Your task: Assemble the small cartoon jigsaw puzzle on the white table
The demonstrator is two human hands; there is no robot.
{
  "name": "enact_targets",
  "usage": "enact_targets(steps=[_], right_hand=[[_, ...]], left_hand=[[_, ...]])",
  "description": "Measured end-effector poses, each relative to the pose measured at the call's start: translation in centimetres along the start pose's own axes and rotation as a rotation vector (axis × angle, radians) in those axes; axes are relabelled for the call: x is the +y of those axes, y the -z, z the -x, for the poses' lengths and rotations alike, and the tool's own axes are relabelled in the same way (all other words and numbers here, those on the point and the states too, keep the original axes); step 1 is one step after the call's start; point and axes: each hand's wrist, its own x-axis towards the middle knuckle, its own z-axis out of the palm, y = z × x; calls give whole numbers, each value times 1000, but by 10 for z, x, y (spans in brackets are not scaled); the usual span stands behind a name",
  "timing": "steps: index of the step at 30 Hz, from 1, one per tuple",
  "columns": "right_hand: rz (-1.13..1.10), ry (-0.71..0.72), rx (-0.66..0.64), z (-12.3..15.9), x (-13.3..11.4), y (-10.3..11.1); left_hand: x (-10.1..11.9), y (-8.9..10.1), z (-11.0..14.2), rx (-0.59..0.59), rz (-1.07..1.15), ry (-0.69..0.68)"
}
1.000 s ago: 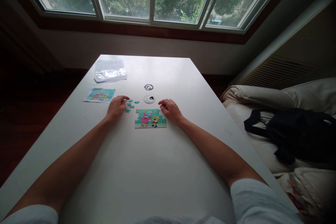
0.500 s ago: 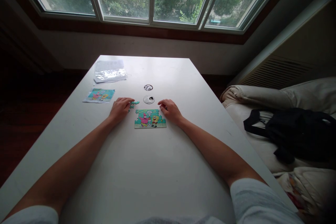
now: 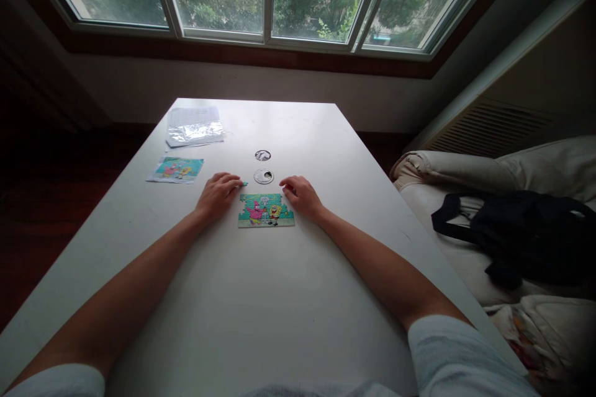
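A partly assembled jigsaw puzzle [image 3: 265, 211] with pink and yellow cartoon figures on teal lies flat, its top and side edges uneven. Just to its upper left, my left hand [image 3: 218, 196] is palm down, fingers stretched out over loose pieces that it mostly hides. A small teal puzzle piece [image 3: 245, 183] shows at its fingertips. My right hand [image 3: 302, 195] rests on the table by the puzzle's upper right corner, fingers loosely bent and apart, with nothing visible in them.
Two round discs [image 3: 263, 176] with black-and-white pictures lie beyond the puzzle. To the left is a reference picture sheet [image 3: 176, 170], and behind it a clear plastic sleeve with papers [image 3: 195, 126]. Right of the white table [image 3: 265, 298], a black bag [image 3: 531, 236] lies on a cream sofa.
My left hand has shifted slightly right and now covers most of the loose teal pieces that showed beside its fingers. My right hand and the assembled puzzle have stayed put.
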Motion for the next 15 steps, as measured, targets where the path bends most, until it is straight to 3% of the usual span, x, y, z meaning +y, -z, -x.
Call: enact_targets(steps=[15], right_hand=[[-2,-4,0,0,0,0]], left_hand=[[-3,1,0,60,-26,180]])
